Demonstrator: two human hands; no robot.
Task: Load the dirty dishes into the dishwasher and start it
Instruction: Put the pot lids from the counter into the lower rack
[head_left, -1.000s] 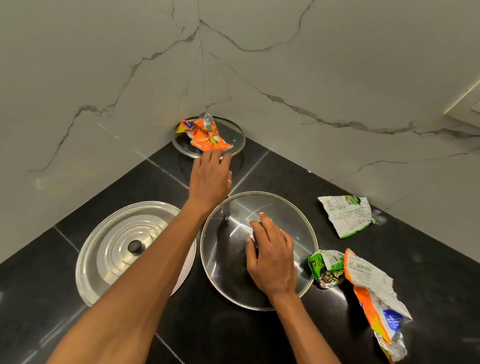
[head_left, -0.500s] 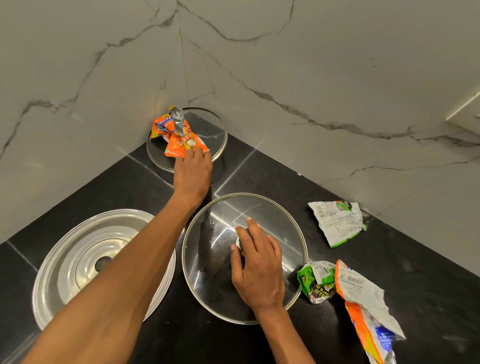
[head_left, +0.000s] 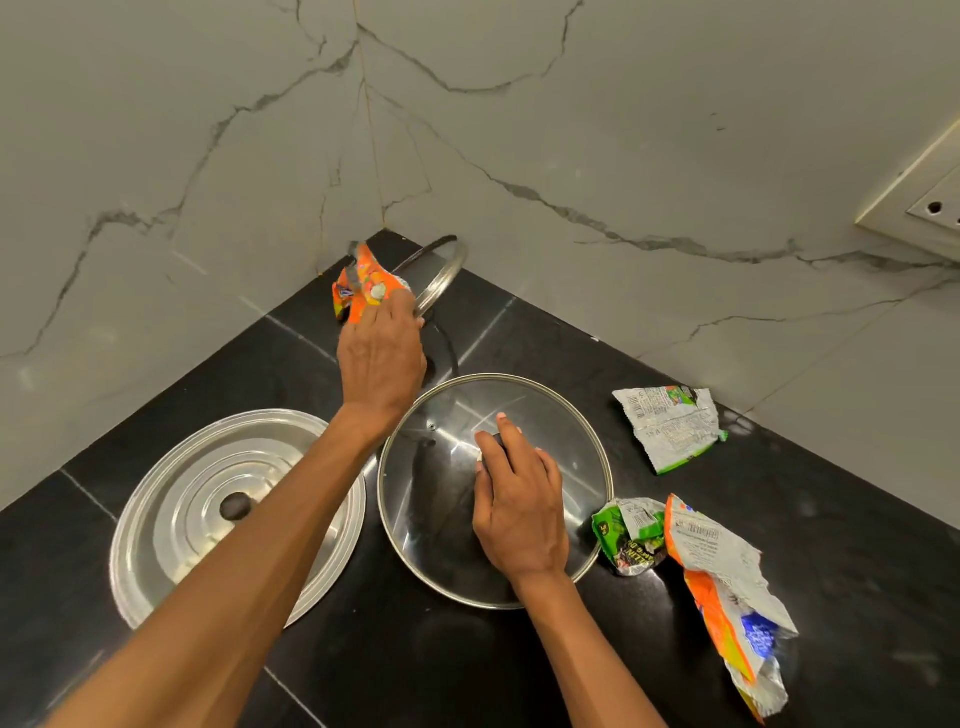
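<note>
Head view has your left hand (head_left: 382, 358) gripping the near rim of the small glass lid (head_left: 439, 270), which is tipped up in the counter corner with an orange wrapper (head_left: 363, 283) against it. Your right hand (head_left: 519, 504) curls over the knob of the large glass lid (head_left: 441, 493), flat on the black counter (head_left: 831, 519). An edge grip on tilted glass may slip, and the wrapper could ride along, so shed it first.
</note>
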